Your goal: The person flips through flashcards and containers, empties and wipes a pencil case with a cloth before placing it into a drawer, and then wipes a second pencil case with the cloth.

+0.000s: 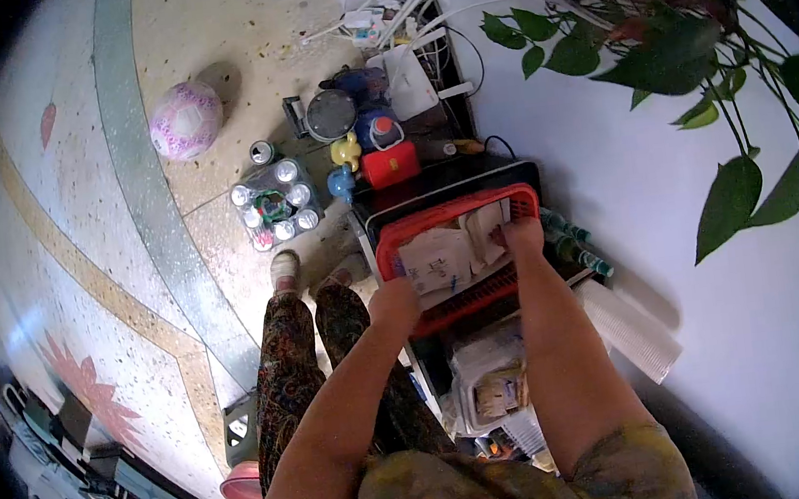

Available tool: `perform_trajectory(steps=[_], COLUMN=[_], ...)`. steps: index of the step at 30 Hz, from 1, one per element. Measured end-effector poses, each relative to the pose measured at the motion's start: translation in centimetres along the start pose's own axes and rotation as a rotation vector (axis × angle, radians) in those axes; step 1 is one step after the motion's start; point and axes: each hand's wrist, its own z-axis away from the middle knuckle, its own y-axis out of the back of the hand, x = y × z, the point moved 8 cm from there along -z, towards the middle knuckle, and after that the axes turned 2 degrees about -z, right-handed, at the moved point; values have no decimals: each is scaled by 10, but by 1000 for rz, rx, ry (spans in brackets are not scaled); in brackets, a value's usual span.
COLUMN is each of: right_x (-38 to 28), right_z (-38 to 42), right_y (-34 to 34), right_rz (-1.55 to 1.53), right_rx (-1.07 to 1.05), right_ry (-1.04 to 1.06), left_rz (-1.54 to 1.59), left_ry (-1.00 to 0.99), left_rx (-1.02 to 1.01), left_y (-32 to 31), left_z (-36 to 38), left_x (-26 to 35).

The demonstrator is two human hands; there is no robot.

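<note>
A red plastic basket [458,206] sits on or just above a black appliance-like box [499,176], directly in front of me. My left hand [394,307] is closed on its near left side, slightly blurred, with the fingertips hidden. On the right side, my right hand [523,236] grips the rim. Inside the basket lie white papers or packets [434,257] with some writing on them, and a beige packet [486,235] stands beside them.
A pack of drink cans [286,172] and a pink-white ball [186,121] are on the floor. Behind the basket sit a red box [391,165] and toy ducks [345,150]. A clear container [479,402], stacked cups [637,332] and green-capped bottles [579,245] are nearby. Plant leaves [726,205] hang at right.
</note>
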Motion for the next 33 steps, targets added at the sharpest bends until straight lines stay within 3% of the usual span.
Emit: perform_trajectory(steps=[1,4,14,16,20,24,26,30,33], right_x=[3,-12,3,2,-14,-17,-15,-16,-6], right_z=[-3,-2,-6,-17,3,-1,3,5,-8], right_y=[-1,5,-5,-6,10,13,15,15,4], right_rz=[92,310,397,501,504,509,482,460,446], right_rx=[-28,37,-13,70,-56,14,25,-20,-50], right_ry=[-78,-2,82,205,176,174,139,135,163], left_rz=[5,35,6,-28,-128,-108,-20,-45,-25], left_ry=[15,-2,-40,-71,-110,-107,-17,-75,78], left_rx=[-22,-16,3,9,-45,-17,-29,-14,-77], left_y=[1,-1,3,-9,-10,-7,-6,4,7], left_z=[1,0,7,-2,-2,-4,-3,-3,-4], left_x=[0,-3,2,1,5,7,3,12,5])
